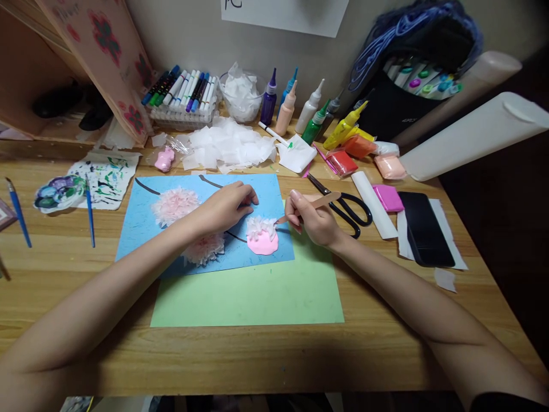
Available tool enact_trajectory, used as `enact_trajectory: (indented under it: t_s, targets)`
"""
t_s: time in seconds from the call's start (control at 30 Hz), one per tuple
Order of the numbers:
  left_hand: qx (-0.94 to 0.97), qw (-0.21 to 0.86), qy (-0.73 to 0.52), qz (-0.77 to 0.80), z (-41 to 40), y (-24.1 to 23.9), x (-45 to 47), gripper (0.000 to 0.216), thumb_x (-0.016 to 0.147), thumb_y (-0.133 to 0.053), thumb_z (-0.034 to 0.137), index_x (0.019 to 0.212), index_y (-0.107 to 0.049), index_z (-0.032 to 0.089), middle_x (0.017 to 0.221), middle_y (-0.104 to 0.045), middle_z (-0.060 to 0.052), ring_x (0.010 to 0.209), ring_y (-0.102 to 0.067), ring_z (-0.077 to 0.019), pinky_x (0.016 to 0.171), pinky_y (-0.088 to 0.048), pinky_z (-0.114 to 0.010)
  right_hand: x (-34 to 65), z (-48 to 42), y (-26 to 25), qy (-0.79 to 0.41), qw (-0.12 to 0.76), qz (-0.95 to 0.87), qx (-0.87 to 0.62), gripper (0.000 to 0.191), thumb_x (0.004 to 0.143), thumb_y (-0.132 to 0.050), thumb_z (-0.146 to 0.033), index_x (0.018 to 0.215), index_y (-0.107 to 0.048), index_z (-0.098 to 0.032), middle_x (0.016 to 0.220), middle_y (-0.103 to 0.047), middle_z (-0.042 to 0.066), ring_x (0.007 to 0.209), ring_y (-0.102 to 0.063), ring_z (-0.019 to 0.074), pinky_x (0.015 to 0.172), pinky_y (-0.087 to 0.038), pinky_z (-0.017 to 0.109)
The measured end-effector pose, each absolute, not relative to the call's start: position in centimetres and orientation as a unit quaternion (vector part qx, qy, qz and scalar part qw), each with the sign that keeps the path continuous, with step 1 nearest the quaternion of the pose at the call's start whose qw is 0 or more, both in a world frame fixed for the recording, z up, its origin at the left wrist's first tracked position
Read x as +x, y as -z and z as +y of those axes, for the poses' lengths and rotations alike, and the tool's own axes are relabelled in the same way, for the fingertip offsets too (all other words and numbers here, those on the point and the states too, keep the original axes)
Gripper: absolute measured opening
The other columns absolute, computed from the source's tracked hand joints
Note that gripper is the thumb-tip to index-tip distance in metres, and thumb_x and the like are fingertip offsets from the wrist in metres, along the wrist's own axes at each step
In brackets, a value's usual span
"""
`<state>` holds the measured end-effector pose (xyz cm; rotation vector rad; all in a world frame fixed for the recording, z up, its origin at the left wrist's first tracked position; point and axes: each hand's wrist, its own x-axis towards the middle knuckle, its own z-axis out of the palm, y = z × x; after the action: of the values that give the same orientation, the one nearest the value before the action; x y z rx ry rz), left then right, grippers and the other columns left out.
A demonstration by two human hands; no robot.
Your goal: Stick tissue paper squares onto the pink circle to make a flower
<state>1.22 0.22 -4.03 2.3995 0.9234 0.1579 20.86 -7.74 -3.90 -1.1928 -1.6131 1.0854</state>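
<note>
Pale wall (pixel 189 34) rises behind a wood-grained bench (pixel 214 360); clock directions here are read from the pink patch (pixel 262 245), with twelve toward the wall. That flat, rounded patch lies near the right-hand end of a blue sheet (pixel 141 229), its far part covered by frilled white tissue pieces (pixel 260 227).

At two o'clock, the right hand (pixel 312 218) has its fingers clenched round a slim wooden stick (pixel 326 200), whose lower end meets the edge of the frill. Between ten and eleven, the left hand (pixel 227 205) is bent over the blue sheet, fingertips just beside the frill; whether those fingers grasp anything, I cannot tell.

One fluffy pale-pink bloom (pixel 175 205) sits at ten o'clock, and a second bloom (pixel 205 249), partly behind the left forearm, at nine. A green sheet (pixel 257 297) extends from under the blue one at six.

Farther out, black-handled scissors (pixel 318 184) lie at two o'clock and a dark phone (pixel 426 229) at three. Soft clay packets (pixel 343 163) sit between one and two, paint bottles (pixel 286 111) between twelve and one. A clear cup (pixel 240 114) of tissue stands near twelve, loose tissue squares (pixel 229 143) nearer in, and markers (pixel 184 91) at eleven. Paint-smeared paper (pixel 109 183) lies at ten.
</note>
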Motion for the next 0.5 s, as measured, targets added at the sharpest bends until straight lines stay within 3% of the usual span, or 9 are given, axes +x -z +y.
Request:
enact_trajectory:
  t_s: [0.33,0.5]
  targets:
    - [0.893,0.279,-0.056,0.348,0.4,4.2,1.3,0.018,0.081,-0.049,0.022,0.096,-0.057,0.018,0.09,-0.055,-0.004,0.084,-0.053,-0.0172,0.076,-0.042,-0.031,20.4,-7.8,4.3,-0.435,0.403,-0.658,-0.464,0.055,0.096,-0.027,-0.048,0.05,-0.039,-0.02,0.045,-0.039,-0.003,0.044,-0.04,0.0093,0.052,-0.04,0.026]
    - [0.891,0.28,-0.055,0.353,0.2,4.0,1.4,0.017,0.08,-0.05,0.021,0.096,-0.057,0.017,0.09,-0.056,-0.005,0.085,-0.053,-0.0186,0.076,-0.042,-0.031,20.5,-6.5,3.6,-0.397,0.327,-0.769,-0.38,0.053,0.095,-0.024,-0.049,0.052,-0.04,-0.021,0.05,-0.043,-0.002,0.048,-0.041,0.0098,0.054,-0.038,0.026]
